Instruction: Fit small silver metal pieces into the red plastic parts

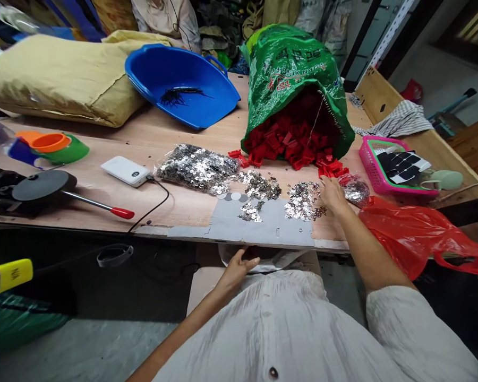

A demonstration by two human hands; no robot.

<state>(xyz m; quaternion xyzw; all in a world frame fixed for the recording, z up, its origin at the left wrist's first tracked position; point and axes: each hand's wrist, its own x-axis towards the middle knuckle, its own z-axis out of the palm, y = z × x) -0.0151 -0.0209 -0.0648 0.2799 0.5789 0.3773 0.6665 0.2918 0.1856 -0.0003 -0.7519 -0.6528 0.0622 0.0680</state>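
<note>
My right hand [333, 194] is at the front of the spilled red plastic pieces [289, 140], beside a heap of small silvery metal pieces [300, 200]. Its fingers look bent together; what they hold, if anything, is too small to make out. Below the table's front edge, my left hand [239, 269] is by a white bag [287, 260] at my lap, thumb and fingers apart, fingertips partly under the edge. A grey sheet [263, 231] lies at the edge with metal bits on it. A clear bag of silvery pieces [197, 167] lies behind it.
The red pieces come from a green sack [290, 63]. Left of it stand a blue basin [183, 69] and a tan sack [59, 74]. A white power bank [126, 171] and a red-tipped lever [121, 212] lie left. Rightward are a pink basket [376, 170] and a red plastic bag [414, 233].
</note>
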